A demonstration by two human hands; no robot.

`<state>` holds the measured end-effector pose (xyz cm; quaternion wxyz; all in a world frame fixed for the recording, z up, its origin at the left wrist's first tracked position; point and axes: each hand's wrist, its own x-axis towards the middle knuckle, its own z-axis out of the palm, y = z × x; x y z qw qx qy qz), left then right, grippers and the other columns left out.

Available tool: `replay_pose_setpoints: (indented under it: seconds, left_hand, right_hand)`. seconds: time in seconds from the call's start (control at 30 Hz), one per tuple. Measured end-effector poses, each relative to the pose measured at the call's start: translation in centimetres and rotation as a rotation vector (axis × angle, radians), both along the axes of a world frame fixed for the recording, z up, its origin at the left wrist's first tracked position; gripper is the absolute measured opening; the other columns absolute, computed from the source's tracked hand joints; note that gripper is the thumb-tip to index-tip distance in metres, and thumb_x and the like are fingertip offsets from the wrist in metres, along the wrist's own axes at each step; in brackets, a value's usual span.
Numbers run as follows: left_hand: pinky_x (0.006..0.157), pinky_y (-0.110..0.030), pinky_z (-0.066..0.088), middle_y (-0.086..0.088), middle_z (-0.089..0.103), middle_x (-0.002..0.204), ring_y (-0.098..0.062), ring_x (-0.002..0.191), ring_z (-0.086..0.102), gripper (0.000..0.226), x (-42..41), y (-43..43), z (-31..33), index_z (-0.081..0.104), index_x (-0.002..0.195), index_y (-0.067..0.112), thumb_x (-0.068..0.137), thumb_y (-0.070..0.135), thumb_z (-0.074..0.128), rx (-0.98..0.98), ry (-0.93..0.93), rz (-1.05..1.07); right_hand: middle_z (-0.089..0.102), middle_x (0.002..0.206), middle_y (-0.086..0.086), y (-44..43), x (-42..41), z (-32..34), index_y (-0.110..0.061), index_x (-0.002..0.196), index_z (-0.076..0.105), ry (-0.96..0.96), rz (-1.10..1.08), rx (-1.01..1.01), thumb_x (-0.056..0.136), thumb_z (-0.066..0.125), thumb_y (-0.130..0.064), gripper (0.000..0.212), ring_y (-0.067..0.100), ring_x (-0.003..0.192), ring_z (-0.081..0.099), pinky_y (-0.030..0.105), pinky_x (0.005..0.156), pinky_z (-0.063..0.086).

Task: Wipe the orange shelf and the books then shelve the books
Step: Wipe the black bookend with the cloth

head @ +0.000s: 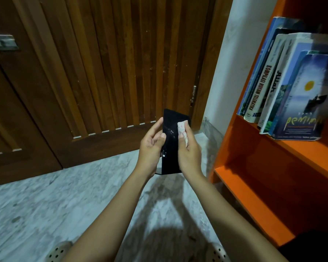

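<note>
Room: marble floor [45,205], brown door [102,63], orange shelf [254,148] on the right.
Black book [170,157]: up in the air, near the shelf.
Left hand [151,146]: grips the book's side.
Right hand [187,150]: holds a white cloth [183,129] against the cover.
Tip: best to hold it steady and rub to every corner.

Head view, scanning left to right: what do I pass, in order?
The metal door latch → left hand → black book → right hand holding the cloth → orange shelf → shelved books.
</note>
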<state>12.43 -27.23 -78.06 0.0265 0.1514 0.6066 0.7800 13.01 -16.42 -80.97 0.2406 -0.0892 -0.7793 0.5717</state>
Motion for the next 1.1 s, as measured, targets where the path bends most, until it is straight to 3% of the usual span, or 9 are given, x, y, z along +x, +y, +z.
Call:
replay_pose_setpoints:
  seconds: [0.07, 0.13, 0.17, 0.23, 0.33, 0.5, 0.77, 0.9, 1.1]
  left_hand:
    - [0.101, -0.042, 0.046, 0.0, 0.066, 0.119, -0.016, 0.114, 0.06, 0.045, -0.1, -0.4, 0.0, 0.043, 0.135, 0.029, 0.095, 0.008, 0.049, -0.004, -0.004, -0.021]
    - [0.095, -0.041, 0.047, 0.006, 0.069, 0.113, -0.016, 0.109, 0.063, 0.045, -0.3, -0.8, 0.1, 0.043, 0.135, 0.029, 0.095, 0.008, 0.049, -0.002, -0.011, -0.032]
    - [0.092, -0.042, 0.047, 0.006, 0.069, 0.112, -0.017, 0.107, 0.063, 0.045, -0.5, -1.0, 0.1, 0.043, 0.135, 0.029, 0.095, 0.008, 0.049, -0.003, -0.016, -0.033]
    - [0.091, -0.039, 0.05, 0.005, 0.067, 0.116, -0.016, 0.106, 0.064, 0.046, -0.7, -1.4, 0.2, 0.042, 0.137, 0.026, 0.096, 0.007, 0.048, -0.002, -0.028, -0.037]
    - [0.087, -0.03, 0.053, 0.004, 0.065, 0.119, -0.015, 0.109, 0.064, 0.049, -0.8, -1.9, 0.3, 0.039, 0.141, 0.024, 0.096, 0.006, 0.046, 0.015, -0.046, -0.05]
    - [0.082, -0.023, 0.055, 0.0, 0.062, 0.122, -0.013, 0.111, 0.062, 0.047, -1.0, -2.5, 0.2, 0.04, 0.139, 0.024, 0.097, 0.003, 0.042, 0.056, -0.081, -0.049]
    - [0.078, -0.029, 0.057, -0.008, 0.064, 0.122, -0.022, 0.105, 0.065, 0.048, -0.8, -2.6, -0.6, 0.04, 0.14, 0.017, 0.095, 0.0, 0.045, 0.167, -0.14, -0.001]
    - [0.07, -0.026, 0.058, -0.009, 0.064, 0.122, -0.023, 0.108, 0.064, 0.047, -0.7, -1.6, -0.4, 0.041, 0.138, 0.018, 0.095, 0.002, 0.047, 0.207, -0.136, 0.031]
    - [0.083, -0.034, 0.057, -0.007, 0.065, 0.12, -0.02, 0.109, 0.064, 0.044, -0.7, -0.3, -0.3, 0.043, 0.136, 0.018, 0.094, 0.004, 0.05, 0.18, -0.114, 0.079]
  right_hand:
    - [0.042, 0.144, -0.008, -0.3, 0.2, 0.4, -0.04, 0.143, 0.029, 0.023, 0.063, 0.01, 0.1, 0.038, -0.034, 0.045, 0.009, 0.13, 0.039, 0.026, 0.105, 0.04]
    - [0.042, 0.142, -0.009, -0.5, 0.6, 1.3, -0.034, 0.145, 0.03, 0.037, 0.14, 0.041, 0.1, 0.038, -0.03, 0.045, 0.0, 0.12, 0.041, 0.004, 0.09, 0.037]
    - [0.042, 0.138, -0.009, -0.7, 0.7, 1.6, -0.031, 0.145, 0.03, 0.042, 0.17, 0.06, 0.1, 0.038, -0.028, 0.046, -0.004, 0.114, 0.041, -0.002, 0.082, 0.036]
    - [0.041, 0.138, -0.01, -0.8, 0.7, 1.9, -0.029, 0.145, 0.031, 0.064, 0.218, 0.092, 0.1, 0.039, -0.026, 0.046, -0.005, 0.115, 0.04, -0.005, 0.082, 0.035]
    - [0.038, 0.146, -0.011, -0.8, 0.6, 1.9, -0.031, 0.143, 0.032, 0.082, 0.292, 0.121, 0.1, 0.04, -0.025, 0.044, -0.001, 0.129, 0.035, 0.009, 0.1, 0.034]
    - [0.038, 0.144, -0.017, -0.5, 0.5, 1.8, -0.033, 0.141, 0.036, 0.093, 0.4, 0.28, 0.1, 0.042, -0.025, 0.043, 0.0, 0.134, 0.034, 0.017, 0.108, 0.031]
    - [0.04, 0.139, -0.021, 3.9, 0.4, 1.7, -0.031, 0.136, 0.045, 0.104, 0.499, 0.633, 0.098, 0.043, -0.026, 0.039, -0.008, 0.129, 0.035, 0.007, 0.106, 0.025]
    - [0.043, 0.141, -0.014, 5.0, 0.3, 1.0, -0.025, 0.137, 0.046, 0.077, 0.279, 0.477, 0.099, 0.044, -0.022, 0.038, -0.004, 0.127, 0.036, 0.011, 0.105, 0.029]
    - [0.042, 0.145, -0.007, 2.7, 1.0, -1.0, -0.029, 0.141, 0.039, 0.002, -0.014, 0.181, 0.1, 0.041, -0.025, 0.041, 0.01, 0.134, 0.038, 0.036, 0.111, 0.035]
